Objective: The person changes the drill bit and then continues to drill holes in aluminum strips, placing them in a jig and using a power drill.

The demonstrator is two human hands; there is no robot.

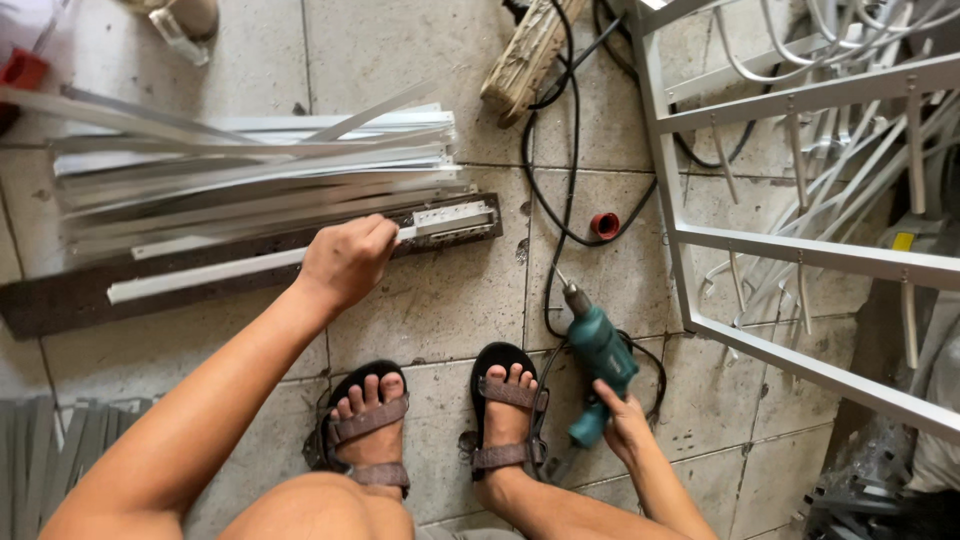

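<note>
The left hand (pixel 345 258) was clamped on a white strip (pixel 205 272) lying along a dark board (pixel 60 298) on the tiled floor (pixel 440 300), at ten o'clock from the feet. The right hand (pixel 625 420) gripped a teal drill (pixel 597 355) at two o'clock, bit pointing up-left. More strips (pixel 250 160) lay stacked beyond the board; a metal frame (pixel 800 250) stood at three o'clock.

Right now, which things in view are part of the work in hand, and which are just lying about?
In hand:
left hand gripping white strip on dark board
right hand on teal drill
stack of strips

Lying about:
red ring
wooden block
metal frame
</note>
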